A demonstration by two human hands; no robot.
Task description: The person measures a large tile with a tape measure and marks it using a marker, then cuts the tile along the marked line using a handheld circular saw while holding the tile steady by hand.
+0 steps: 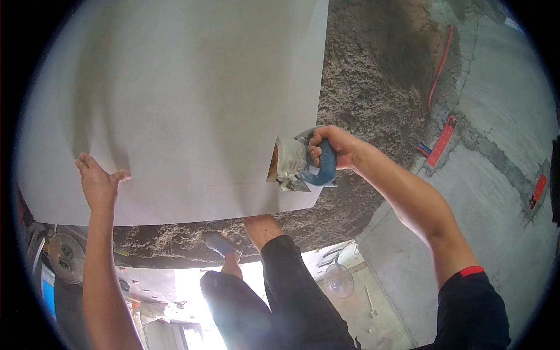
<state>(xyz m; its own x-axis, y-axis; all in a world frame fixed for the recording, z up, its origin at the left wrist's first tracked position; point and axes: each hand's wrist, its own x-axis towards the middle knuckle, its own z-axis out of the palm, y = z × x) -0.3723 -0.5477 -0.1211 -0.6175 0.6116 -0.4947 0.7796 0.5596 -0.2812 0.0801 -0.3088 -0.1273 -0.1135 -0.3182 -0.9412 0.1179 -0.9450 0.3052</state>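
A large pale slab point(192, 116), like a tile, lies over rough brown mortar point(373, 87). My left hand point(98, 181) rests on the slab's near left part, fingers stretched and thumb out to the side, holding nothing. At the slab's right edge my right hand point(329, 146) is wrapped round the blue curved handle of a trowel point(326, 169). Its shiny metal blade is smeared with grey mortar and sits over the edge of the slab. Whether the blade touches the slab, I cannot tell.
On the right stands a grey concrete wall point(466, 204) with red boxes point(441, 142) and a red conduit point(441, 67) set in it. Below the slab show my legs and a shoe point(217, 244). Round fan-like things point(339, 281) are farther off on both sides.
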